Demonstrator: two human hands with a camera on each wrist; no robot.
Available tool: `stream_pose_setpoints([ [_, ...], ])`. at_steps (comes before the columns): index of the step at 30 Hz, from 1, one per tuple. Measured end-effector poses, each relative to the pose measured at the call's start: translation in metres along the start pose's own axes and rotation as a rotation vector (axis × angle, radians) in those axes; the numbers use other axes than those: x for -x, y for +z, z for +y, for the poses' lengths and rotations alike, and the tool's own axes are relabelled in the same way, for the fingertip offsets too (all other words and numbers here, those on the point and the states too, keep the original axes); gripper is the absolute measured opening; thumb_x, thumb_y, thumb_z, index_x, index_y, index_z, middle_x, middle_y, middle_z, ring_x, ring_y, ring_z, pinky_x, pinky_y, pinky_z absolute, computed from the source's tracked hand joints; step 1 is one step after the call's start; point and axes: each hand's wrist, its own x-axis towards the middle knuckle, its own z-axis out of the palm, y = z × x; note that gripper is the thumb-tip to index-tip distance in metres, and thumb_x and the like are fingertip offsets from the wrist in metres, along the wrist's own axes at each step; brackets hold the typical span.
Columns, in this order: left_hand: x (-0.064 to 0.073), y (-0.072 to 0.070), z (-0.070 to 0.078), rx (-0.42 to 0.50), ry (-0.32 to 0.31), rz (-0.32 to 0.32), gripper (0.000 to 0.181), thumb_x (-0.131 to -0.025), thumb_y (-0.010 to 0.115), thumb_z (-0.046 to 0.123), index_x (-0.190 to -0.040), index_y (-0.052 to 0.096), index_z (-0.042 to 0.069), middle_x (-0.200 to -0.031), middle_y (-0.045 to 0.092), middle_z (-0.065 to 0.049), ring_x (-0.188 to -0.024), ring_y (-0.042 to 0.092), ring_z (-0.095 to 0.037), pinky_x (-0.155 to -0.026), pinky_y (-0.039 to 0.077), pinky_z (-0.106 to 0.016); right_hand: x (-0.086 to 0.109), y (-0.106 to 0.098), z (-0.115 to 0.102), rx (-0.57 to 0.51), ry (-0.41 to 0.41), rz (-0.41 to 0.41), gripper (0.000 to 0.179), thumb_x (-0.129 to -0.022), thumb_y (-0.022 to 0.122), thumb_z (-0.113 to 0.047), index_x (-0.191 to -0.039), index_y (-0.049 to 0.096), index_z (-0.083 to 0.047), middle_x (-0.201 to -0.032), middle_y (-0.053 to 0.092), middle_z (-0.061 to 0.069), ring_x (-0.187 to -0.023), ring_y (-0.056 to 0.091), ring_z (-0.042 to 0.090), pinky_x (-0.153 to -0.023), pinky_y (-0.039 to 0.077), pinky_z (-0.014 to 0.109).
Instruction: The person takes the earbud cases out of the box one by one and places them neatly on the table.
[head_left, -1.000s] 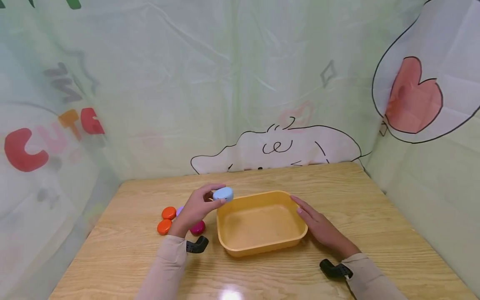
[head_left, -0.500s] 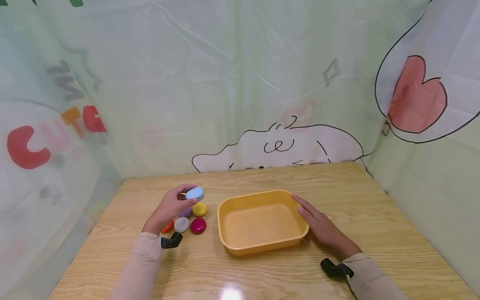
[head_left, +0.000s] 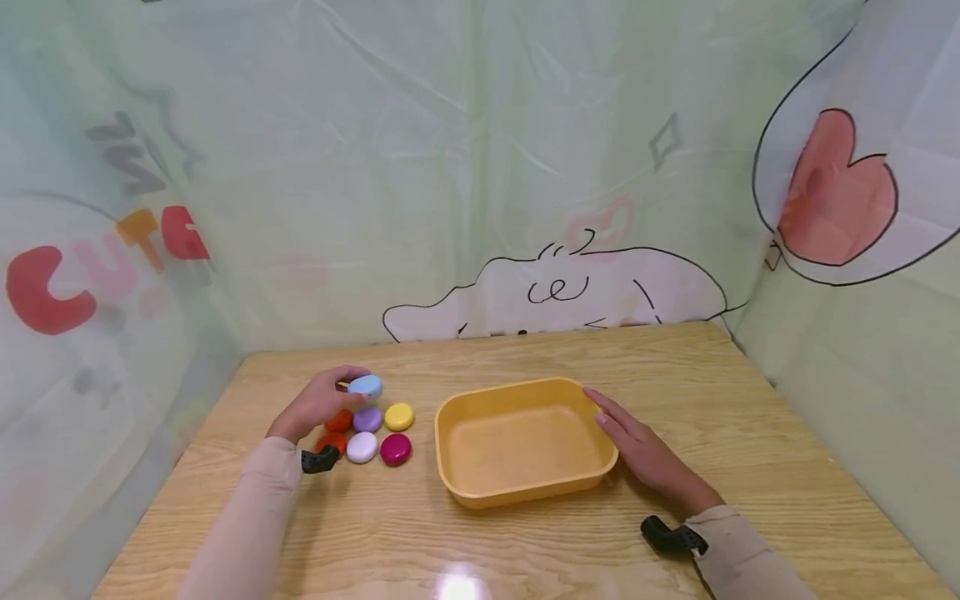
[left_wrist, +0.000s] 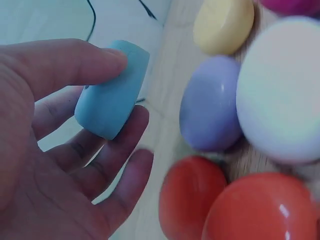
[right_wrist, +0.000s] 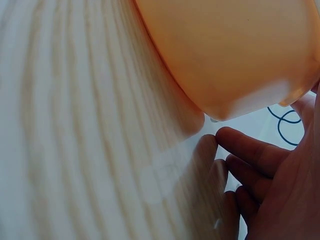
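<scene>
My left hand [head_left: 313,405] pinches a light blue rounded disc [head_left: 366,387] between thumb and fingers, raised over the table's left part. In the left wrist view the blue disc [left_wrist: 112,90] is tilted on edge, the thumb on its near side. Below and beside the hand lie glossy discs: purple [head_left: 367,419], yellow [head_left: 399,416], white [head_left: 362,447], magenta [head_left: 396,450] and two orange-red ones [head_left: 332,442], partly hidden by the hand and wrist. My right hand [head_left: 641,454] rests its extended fingers along the right end of a yellow-orange plastic tray [head_left: 517,498].
The tray stands mid-table, right of the discs, with nothing in it. Under everything is a wood-grain table [head_left: 420,542]. A printed curtain [head_left: 337,167] hangs behind and at both sides of it.
My left hand has carried the blue disc leftward from the tray's left rim to above the other discs, uncovering the yellow, purple and white ones. The right hand and tray have stayed put.
</scene>
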Motion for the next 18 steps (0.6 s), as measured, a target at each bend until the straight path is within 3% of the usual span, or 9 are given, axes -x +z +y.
stream_pose_setpoints([
  [11, -0.016, -0.002, -0.019, -0.051, -0.030, -0.009, 0.051, -0.093, 0.069, 0.015, -0.141, 0.056, 0.005, -0.139, 0.053, -0.019, -0.120, 0.050, -0.037, -0.101, 0.044, -0.050, 0.000, 0.001, -0.002, 0.006, -0.007, 0.007, 0.054, -0.110, 0.031, -0.041, -0.160, 0.026, -0.021, -0.163, 0.024, 0.014, -0.148, 0.022, 0.039, -0.115, 0.019, 0.061],
  [18, -0.019, -0.002, -0.021, -0.067, -0.056, -0.030, 0.048, -0.095, 0.065, 0.010, -0.141, 0.054, 0.001, -0.140, 0.053, -0.021, -0.126, 0.049, -0.039, -0.106, 0.040, -0.054, 0.000, 0.000, -0.001, 0.012, -0.008, 0.013, 0.054, -0.110, 0.032, -0.042, -0.160, 0.027, -0.023, -0.163, 0.026, 0.012, -0.148, 0.022, 0.037, -0.115, 0.020, 0.060],
])
